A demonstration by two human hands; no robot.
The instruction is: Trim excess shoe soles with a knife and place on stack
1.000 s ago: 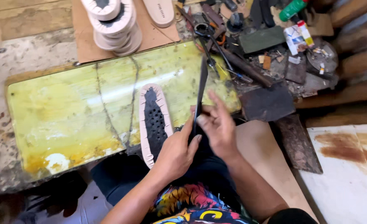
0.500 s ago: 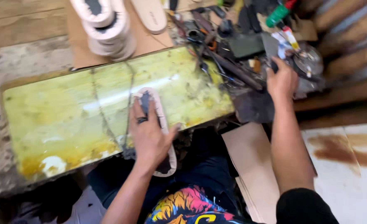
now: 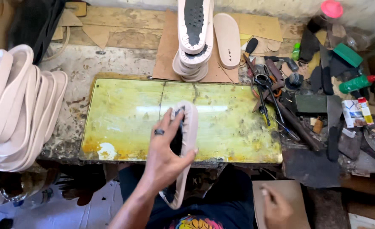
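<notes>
While the left hand [image 3: 167, 154] closes around a long pale pink shoe sole with a dark perforated insert [image 3: 183, 148], the piece stands tilted on its edge over the near rim of a cracked, yellow-stained glass work plate [image 3: 124, 114]. Its long axis runs away from the person, toe end up on the glass and heel end hanging down past the bench edge toward the lap. The thumb wraps the right-hand rim of the sole, and the other fingers [image 3: 164, 127], one wearing a dark ring, spread across its dark inner face, so the grip sits about midway along its length.

Low at the frame's bottom edge, the right hand [image 3: 276, 208] rests well apart from the sole, beside a brown cardboard sheet [image 3: 272, 193]; its fingers look loosely curled and seem to hold nothing, though part of the hand is cut off. The left hand is plainly the nearer of the two, already in contact.

Beyond the glass, a stack of finished pale soles [image 3: 194, 38] stands on cardboard, with a single pale insole [image 3: 227, 38] just beside it. A fan of pale pink soles [image 3: 18, 106] lies to the left of the plate, and a clutter of scissors, knives and dark hand tools [image 3: 276, 97] crowds the right, near a green glue bottle with a red nozzle [image 3: 357, 82].
</notes>
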